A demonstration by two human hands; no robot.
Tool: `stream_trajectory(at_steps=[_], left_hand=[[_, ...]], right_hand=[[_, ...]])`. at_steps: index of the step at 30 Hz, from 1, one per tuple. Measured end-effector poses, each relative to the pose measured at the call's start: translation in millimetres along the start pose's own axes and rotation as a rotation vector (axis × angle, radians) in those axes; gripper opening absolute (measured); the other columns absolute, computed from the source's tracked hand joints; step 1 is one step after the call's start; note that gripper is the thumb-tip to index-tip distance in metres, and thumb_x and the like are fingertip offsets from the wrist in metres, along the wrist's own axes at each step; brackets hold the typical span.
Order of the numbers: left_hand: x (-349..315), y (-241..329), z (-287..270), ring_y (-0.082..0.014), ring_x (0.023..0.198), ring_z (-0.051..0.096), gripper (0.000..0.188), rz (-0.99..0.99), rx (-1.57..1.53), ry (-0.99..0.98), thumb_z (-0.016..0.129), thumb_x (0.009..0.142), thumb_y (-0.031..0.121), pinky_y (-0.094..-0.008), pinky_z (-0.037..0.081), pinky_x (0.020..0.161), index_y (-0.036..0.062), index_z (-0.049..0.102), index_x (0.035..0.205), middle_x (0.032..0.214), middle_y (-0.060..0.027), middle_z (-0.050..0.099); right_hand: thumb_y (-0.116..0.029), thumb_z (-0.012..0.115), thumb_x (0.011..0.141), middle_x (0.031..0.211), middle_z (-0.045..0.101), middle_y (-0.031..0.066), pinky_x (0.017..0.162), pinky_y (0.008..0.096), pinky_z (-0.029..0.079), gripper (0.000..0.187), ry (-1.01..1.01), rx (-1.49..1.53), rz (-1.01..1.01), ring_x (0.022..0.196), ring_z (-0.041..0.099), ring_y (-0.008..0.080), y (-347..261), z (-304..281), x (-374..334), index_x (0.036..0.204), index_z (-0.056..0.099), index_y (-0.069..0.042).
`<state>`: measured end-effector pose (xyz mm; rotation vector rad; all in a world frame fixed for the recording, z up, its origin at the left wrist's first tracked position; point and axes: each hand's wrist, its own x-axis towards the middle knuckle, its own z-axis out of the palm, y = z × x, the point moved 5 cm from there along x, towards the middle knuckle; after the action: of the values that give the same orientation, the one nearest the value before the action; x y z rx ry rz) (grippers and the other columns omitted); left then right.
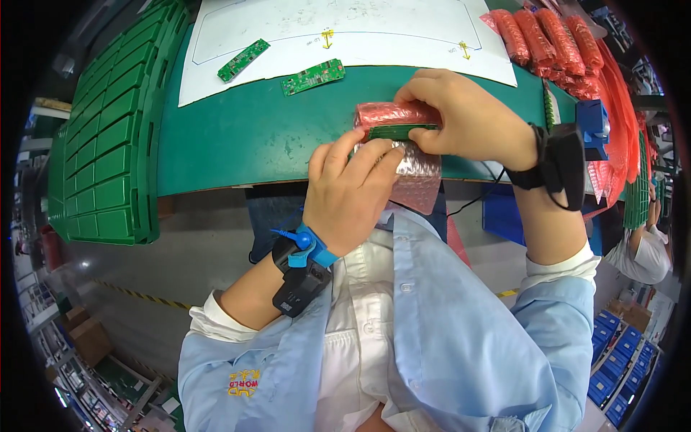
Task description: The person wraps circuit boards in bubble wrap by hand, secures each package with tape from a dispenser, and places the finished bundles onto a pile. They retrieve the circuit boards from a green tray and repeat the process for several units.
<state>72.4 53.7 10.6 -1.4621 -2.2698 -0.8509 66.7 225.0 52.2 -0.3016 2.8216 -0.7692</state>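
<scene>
A stack of green circuit boards lies on a pink sheet of bubble wrap at the table's front edge. Its near end hangs over that edge; the far end is curled up behind the boards. My right hand grips the boards and wrap from the right, thumb on the near side and fingers over the far side. My left hand presses its fingertips on the wrap at the boards' near left side. Two loose circuit boards, one by the white sheet's left side and another at its front edge, lie farther back.
Green compartment trays stand at the left. Several pink wrapped bundles lie at the back right, beside hanging pink wrap sheets. A blue tape dispenser-like object sits at the right edge. A white marked sheet covers the table's back.
</scene>
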Motion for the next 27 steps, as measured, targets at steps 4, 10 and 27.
stream_trajectory(at_steps=[4, 10, 27], left_hand=[[2.8, -7.1, 1.0, -0.0255, 0.114, 0.053, 0.028, -0.077, -0.037, -0.058, 0.067, 0.083, 0.017, -0.0435, 0.042, 0.093, 0.0084, 0.066, 0.110, 0.118, -0.0026, 0.062], [8.3, -9.8, -0.2, -0.0259, 0.111, 0.053, 0.030, -0.031, -0.023, -0.082, 0.068, 0.082, 0.018, -0.0412, 0.043, 0.092, 0.0057, 0.066, 0.109, 0.114, -0.0053, 0.062], [8.7, -8.0, -0.7, -0.0301, 0.135, 0.042, 0.018, -0.007, 0.061, -0.070, 0.068, 0.082, 0.017, -0.0542, 0.037, 0.105, 0.0069, 0.067, 0.097, 0.142, -0.0071, 0.050]], right_hand=[[-0.004, 0.071, 0.070, 0.094, 0.056, 0.0144, 0.075, 0.0389, 0.048, 0.033, 0.431, -0.125, -0.084, 0.089, 0.057, 0.0342, -4.9, 1.8, -0.6, 0.100, 0.060, 0.002], [-0.002, 0.072, 0.071, 0.092, 0.055, 0.0137, 0.075, 0.0410, 0.048, 0.028, 0.611, -0.304, -0.073, 0.087, 0.056, 0.0350, -26.6, 15.6, -2.5, 0.095, 0.059, 0.000], [-0.001, 0.065, 0.080, 0.090, 0.062, 0.0119, 0.071, 0.0374, 0.050, 0.013, 0.457, -0.080, -0.176, 0.081, 0.060, 0.0313, -27.0, 10.1, -11.8, 0.093, 0.062, 0.000]])
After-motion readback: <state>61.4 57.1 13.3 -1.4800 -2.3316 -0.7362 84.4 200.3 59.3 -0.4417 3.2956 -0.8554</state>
